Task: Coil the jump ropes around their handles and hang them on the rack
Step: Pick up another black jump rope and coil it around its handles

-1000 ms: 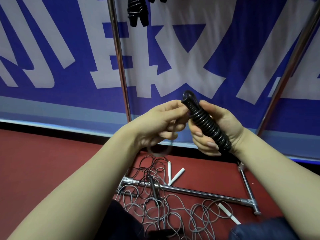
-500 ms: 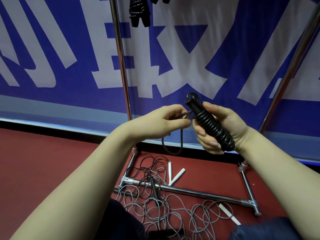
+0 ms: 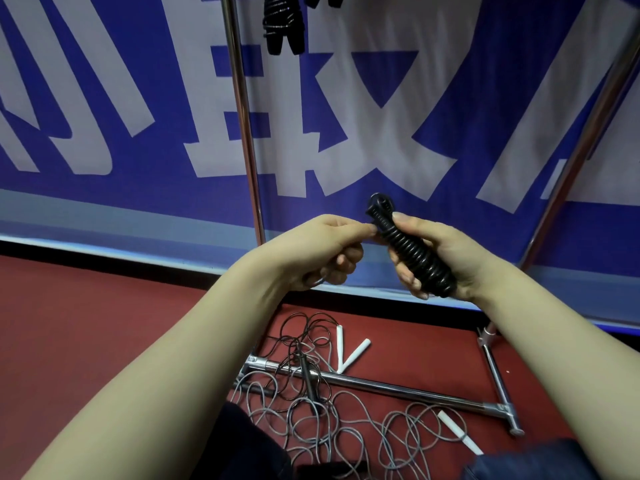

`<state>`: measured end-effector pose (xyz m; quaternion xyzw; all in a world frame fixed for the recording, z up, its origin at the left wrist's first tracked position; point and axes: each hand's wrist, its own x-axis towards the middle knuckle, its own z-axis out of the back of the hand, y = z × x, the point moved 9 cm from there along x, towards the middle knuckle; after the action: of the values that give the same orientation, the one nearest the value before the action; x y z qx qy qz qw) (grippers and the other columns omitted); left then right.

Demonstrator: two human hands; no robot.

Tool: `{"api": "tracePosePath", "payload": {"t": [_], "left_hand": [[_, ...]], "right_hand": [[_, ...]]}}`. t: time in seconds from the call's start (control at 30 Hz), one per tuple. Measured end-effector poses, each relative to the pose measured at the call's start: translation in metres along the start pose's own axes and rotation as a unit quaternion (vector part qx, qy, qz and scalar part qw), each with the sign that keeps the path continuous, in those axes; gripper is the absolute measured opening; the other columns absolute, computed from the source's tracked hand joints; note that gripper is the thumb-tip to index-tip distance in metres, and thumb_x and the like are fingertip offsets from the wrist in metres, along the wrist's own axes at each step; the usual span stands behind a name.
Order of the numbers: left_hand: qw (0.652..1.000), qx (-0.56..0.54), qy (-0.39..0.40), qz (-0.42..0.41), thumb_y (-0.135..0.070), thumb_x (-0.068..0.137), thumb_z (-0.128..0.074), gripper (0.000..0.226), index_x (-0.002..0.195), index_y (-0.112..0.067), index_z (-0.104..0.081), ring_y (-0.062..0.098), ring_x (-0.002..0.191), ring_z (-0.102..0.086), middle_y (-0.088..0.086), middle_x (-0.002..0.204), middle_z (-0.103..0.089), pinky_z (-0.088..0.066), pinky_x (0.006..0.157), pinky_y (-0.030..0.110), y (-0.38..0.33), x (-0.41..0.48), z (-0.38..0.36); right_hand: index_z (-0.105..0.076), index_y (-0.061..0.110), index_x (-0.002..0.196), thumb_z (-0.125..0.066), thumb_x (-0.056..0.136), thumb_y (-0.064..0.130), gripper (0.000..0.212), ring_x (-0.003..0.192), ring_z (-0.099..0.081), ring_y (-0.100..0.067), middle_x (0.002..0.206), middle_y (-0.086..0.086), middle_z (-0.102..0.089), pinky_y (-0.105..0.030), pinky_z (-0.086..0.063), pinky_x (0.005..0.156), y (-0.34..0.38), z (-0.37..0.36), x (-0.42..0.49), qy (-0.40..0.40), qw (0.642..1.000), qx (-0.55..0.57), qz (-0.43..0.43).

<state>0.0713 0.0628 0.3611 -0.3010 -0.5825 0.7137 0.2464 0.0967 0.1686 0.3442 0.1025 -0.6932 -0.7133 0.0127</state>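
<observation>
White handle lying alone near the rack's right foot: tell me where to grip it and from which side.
Probably pinch the white handle at mid-shaft, coming down from above. It lies flat and slanted on the red floor, a slim straight stick, so fingers close best across its narrow width.

Dim, even indoor light; soft focus, wide-angle bowing at edges, faint glare on poles (image 3: 242, 109).

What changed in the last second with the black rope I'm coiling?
The left hand moved right, back against the top of the coiled black rope, and pinches there. The slack loop that dangled under it is nearly all taken up. The right hand still grips the coil at the same tilt. The loose ropes on the floor and the rack are unchanged.
</observation>
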Motion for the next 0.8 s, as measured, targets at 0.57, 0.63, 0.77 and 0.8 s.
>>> {"api": "tracePosePath", "payload": {"t": [0.57,0.63,0.77,0.8], "left_hand": [[0.996,-0.017,-0.088,0.023,0.004,0.098,-0.035,0.026,0.106,-0.014,-0.052,0.007,0.041,-0.027,-0.003,0.055,-0.035,-0.030,0.038,0.018,0.012,0.008,0.006],[0.992,-0.057,-0.115,0.003,0.003,0.099,-0.036,0.018,0.099,-0.007,-0.050,0.007,0.038,-0.027,0.000,0.056,-0.035,-0.029,0.037,0.018,0.007,0.010,0.009],[0.984,-0.048,-0.169,-0.025,-0.005,0.102,-0.047,0.015,0.100,0.000,-0.061,0.010,0.051,-0.050,0.005,0.068,-0.055,-0.050,0.048,0.017,0.007,0.011,0.012],[0.982,-0.071,-0.175,-0.023,-0.003,0.102,-0.047,0.015,0.098,0.002,-0.061,0.009,0.053,-0.055,0.007,0.072,-0.059,-0.052,0.050,0.016,0.010,0.012,0.010]], "right_hand": [[-0.035,0.013,0.092,-0.049,0.095,0.054,0.043,0.072,-0.044,-0.026,0.076,0.002,-0.045,-0.033,-0.029,0.060,0.040,0.007,-0.003,-0.315,0.701,-0.636,0.070],[-0.033,0.015,0.096,-0.047,0.099,0.046,0.035,0.075,-0.044,-0.025,0.084,0.000,-0.045,-0.033,-0.028,0.060,0.042,0.000,-0.002,-0.333,0.654,-0.676,0.068],[-0.040,0.011,0.110,-0.050,0.100,0.019,0.017,0.091,-0.061,-0.027,0.094,-0.004,-0.054,-0.034,-0.031,0.061,0.037,-0.004,0.002,-0.346,0.607,-0.714,0.038],[-0.039,0.011,0.111,-0.049,0.098,0.012,0.016,0.092,-0.062,-0.026,0.095,-0.003,-0.054,-0.034,-0.031,0.060,0.033,-0.004,0.005,-0.341,0.603,-0.721,0.020]]}}
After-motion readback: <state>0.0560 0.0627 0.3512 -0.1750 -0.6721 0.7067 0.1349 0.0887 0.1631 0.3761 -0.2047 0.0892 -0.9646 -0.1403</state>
